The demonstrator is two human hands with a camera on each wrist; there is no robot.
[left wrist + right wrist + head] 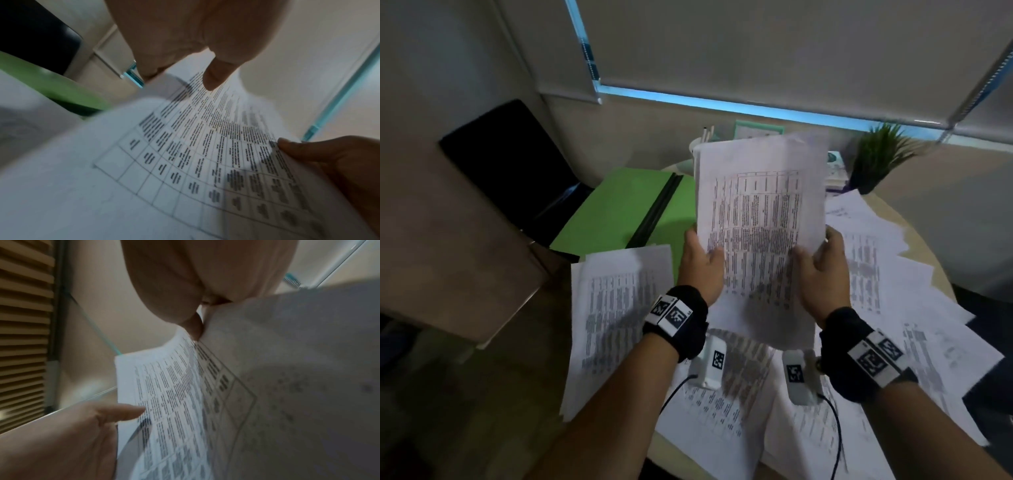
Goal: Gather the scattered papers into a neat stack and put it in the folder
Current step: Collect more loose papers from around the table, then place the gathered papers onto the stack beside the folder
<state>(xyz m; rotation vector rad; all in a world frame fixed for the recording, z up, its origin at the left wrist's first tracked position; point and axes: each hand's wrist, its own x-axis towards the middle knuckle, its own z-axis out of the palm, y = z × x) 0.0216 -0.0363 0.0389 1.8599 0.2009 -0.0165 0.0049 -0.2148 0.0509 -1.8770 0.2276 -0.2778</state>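
A bundle of printed sheets point(760, 219) stands nearly upright above the table, held by both hands. My left hand point(702, 263) grips its left edge, thumb on the front. My right hand point(822, 267) grips the right edge the same way. In the left wrist view the printed sheets point(205, 154) fill the frame under my left hand's thumb point(211, 78). The right wrist view shows the sheets point(174, 402) edge-on below my right hand point(197, 327). An open green folder point(626, 209) lies flat at the back left. More printed papers point(616, 308) lie scattered over the round table point(924, 253).
A black chair point(510, 161) stands behind the folder at the left. A potted green plant point(880, 154), a white pen cup point(698, 144) and a small framed card point(758, 128) sit at the table's far edge below the window blind. Loose sheets point(928, 346) overhang the right rim.
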